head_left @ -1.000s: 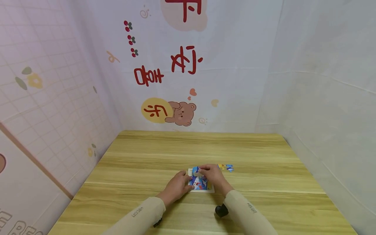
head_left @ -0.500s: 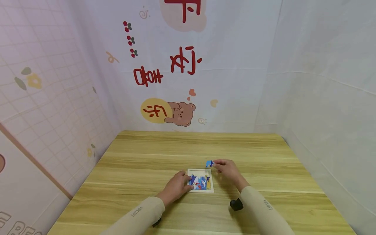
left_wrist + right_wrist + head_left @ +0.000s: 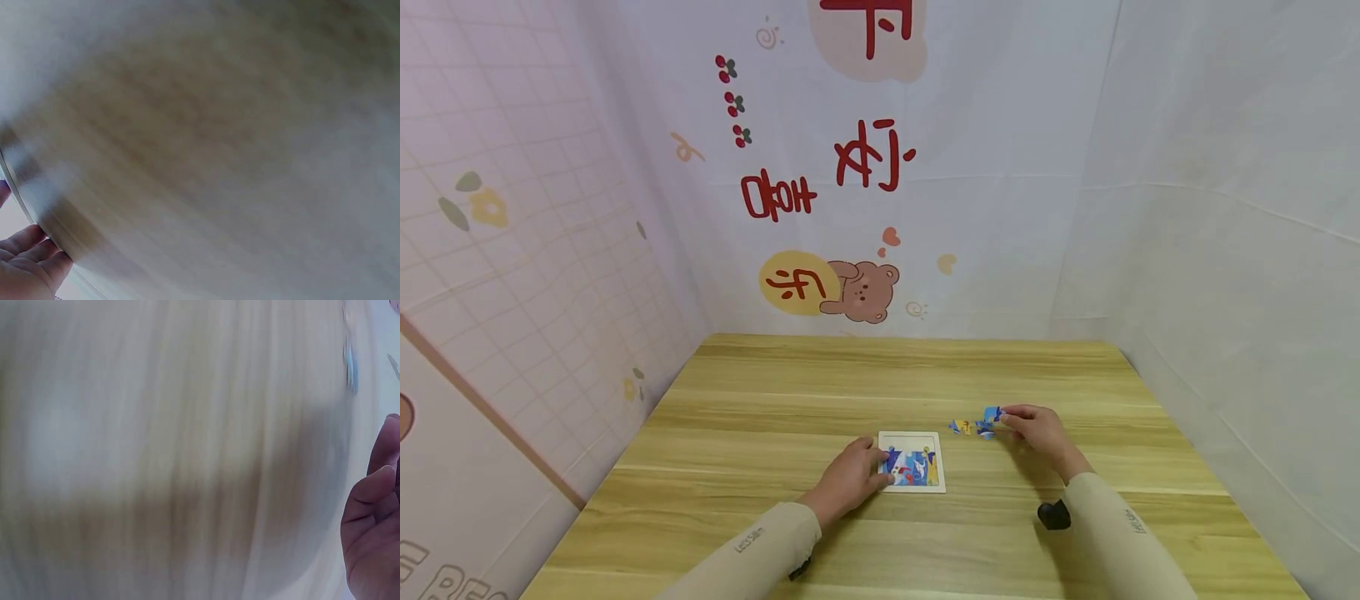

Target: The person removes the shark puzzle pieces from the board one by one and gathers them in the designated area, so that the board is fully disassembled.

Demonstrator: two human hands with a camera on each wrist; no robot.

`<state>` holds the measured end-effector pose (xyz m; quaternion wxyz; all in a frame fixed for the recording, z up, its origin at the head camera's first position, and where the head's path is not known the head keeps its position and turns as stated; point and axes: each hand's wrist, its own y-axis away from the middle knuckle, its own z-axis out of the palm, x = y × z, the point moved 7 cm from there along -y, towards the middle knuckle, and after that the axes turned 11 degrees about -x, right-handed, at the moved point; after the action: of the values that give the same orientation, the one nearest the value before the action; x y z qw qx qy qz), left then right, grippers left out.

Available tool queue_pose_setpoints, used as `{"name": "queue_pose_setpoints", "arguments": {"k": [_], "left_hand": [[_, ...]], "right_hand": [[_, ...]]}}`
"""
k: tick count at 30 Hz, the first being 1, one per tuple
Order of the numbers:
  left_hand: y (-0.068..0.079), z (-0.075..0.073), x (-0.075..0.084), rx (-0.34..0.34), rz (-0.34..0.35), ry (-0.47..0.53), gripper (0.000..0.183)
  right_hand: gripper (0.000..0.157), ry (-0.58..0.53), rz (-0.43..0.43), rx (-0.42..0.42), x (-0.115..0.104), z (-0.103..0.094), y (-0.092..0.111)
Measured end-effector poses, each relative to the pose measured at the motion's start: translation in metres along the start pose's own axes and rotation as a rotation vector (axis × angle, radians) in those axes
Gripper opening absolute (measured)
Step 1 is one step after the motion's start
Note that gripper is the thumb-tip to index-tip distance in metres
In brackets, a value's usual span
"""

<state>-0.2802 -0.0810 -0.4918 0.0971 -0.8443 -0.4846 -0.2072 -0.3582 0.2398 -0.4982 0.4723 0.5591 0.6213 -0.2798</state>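
Note:
A small jigsaw puzzle board with a white frame lies on the table. Its lower part carries a blue sea picture, while its upper part is bare and pale. My left hand rests at the board's left side, fingertips over its edge. Off to the right, my right hand pinches a blue puzzle piece between thumb and fingers. That piece partly overlaps another blue piece in the head view. Beside it lies a yellow and blue puzzle piece. The right wrist view shows the right hand's curled fingers at its edge.
The wooden table reaches back to a white printed cloth, with more cloth along both sides. A black wrist device hangs under the right sleeve. Both wrist views are mostly blurred table.
My right hand has lifted the blue piece off the upper part of the board and carried it right, over to the loose pieces. The left hand has stayed in place.

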Motion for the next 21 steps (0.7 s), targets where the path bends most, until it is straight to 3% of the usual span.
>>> {"name": "queue_pose_setpoints", "arguments": {"k": [7,21], "left_hand": [[0.0,0.001,-0.001,0.008,0.009,-0.009,0.037],[0.0,0.0,0.001,-0.003,-0.005,-0.001,0.037]], "right_hand": [[0.035,0.072,0.021,-0.04,0.013,-0.017,0.007],[0.031,0.097,0.041,-0.045,0.026,-0.023,0.004]]}}
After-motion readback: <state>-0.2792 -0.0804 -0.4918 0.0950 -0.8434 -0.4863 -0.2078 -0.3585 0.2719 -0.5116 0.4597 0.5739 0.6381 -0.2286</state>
